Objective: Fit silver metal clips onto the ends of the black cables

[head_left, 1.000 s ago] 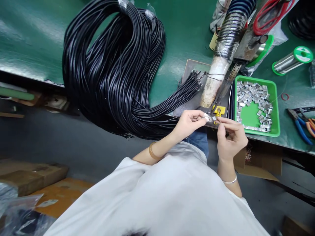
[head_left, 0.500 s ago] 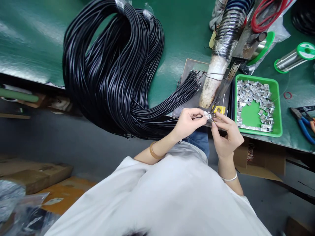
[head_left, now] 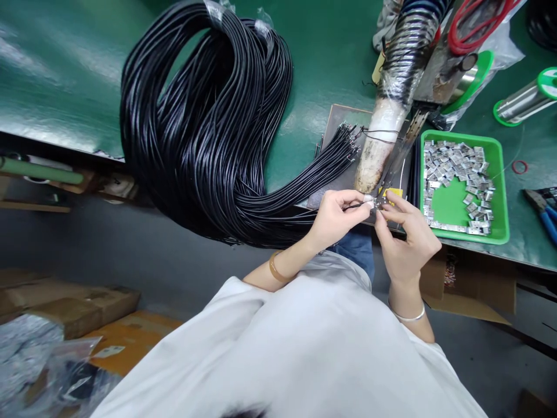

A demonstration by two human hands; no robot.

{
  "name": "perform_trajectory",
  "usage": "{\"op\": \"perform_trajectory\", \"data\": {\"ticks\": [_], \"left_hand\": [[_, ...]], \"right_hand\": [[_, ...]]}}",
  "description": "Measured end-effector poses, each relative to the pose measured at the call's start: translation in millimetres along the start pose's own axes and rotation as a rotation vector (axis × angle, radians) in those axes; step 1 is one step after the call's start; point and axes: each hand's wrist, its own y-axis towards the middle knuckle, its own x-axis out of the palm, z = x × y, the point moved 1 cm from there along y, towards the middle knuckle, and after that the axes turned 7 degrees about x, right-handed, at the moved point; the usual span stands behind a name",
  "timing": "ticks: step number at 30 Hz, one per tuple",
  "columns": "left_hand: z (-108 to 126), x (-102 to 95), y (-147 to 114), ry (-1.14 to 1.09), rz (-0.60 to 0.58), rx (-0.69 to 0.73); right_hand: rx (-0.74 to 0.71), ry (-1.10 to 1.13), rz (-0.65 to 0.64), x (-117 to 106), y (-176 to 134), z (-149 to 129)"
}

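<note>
My left hand (head_left: 334, 219) is closed in a pinch around the end of a thin black cable (head_left: 354, 205). Facing it, my right hand (head_left: 408, 244) has thumb and forefinger pinched on a small silvery metal connector (head_left: 378, 204) at the cable's tip; the fingers partly cover it. The two sets of fingertips almost meet, just below the white wrapped nozzle of a duct (head_left: 369, 157) and a metal soldering fixture (head_left: 413, 130). A large coiled bundle of black cables (head_left: 204, 133) lies left of my hands, its stripped ends resting on a dark board (head_left: 342, 116).
A green tray (head_left: 503, 203) of loose metal connectors (head_left: 456, 159) stands right of my hands. Beyond it are a solder spool (head_left: 524, 100), a red ring (head_left: 519, 167) and blue-handled pliers (head_left: 547, 220). An open cardboard box (head_left: 483, 284) sits below the table edge.
The view has shifted slightly, so the table things appear a little farther right. Both hands keep their pinch at the cable tip, with only slight finger movement.
</note>
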Motion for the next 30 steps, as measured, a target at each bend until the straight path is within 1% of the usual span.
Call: {"op": "perform_trajectory", "data": {"ticks": [7, 14, 22, 26, 28, 30], "left_hand": [[-10, -0.6, -1, -0.004, -0.018, -0.041], [-4, -0.5, -3, 0.084, -0.014, 0.032], [-3, -2.7, 0, 0.053, -0.101, -0.019], [-1, -3.1, -6, 0.13, -0.153, 0.009], [2, -5.1, -10, 0.175, -0.163, 0.058], [5, -8.5, -14, 0.187, -0.165, 0.109]], "right_hand": [[0.011, 0.004, 0.002, 0, -1, 5], [0.002, -0.017, 0.013, 0, 2, 2], [-0.033, -0.02, -0.011, -4, -6, 5], [0.075, -0.021, -0.037, -8, -4, 9], [0.149, 0.004, -0.066, -10, -1, 11], [0.223, 0.077, -0.087, -10, 0, 13]]}}
